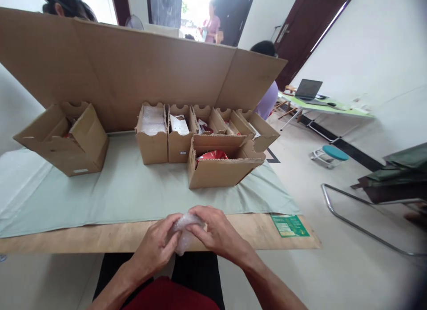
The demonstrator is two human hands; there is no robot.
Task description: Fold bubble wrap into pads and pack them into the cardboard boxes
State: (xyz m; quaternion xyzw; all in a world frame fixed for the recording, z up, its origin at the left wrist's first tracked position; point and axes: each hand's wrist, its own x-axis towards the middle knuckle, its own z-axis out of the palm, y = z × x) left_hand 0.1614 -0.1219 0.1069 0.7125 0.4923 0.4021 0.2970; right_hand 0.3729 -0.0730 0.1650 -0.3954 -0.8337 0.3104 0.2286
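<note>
Both hands meet at the table's near edge around a small bundle of clear bubble wrap (185,235). My left hand (156,247) has its fingers curled on the bundle's left side. My right hand (216,230) is closed over its top and right side. What the wrap holds, if anything, is hidden. Straight ahead stands an open cardboard box (218,172) with something red (212,155) inside.
Several open cardboard boxes (152,143) line the back of a pale green cloth (126,190), one apart at the left (66,145). A tall cardboard sheet (133,65) stands behind. A green card (289,225) lies on the table corner. People sit beyond; stool (330,154) and laptop desk at right.
</note>
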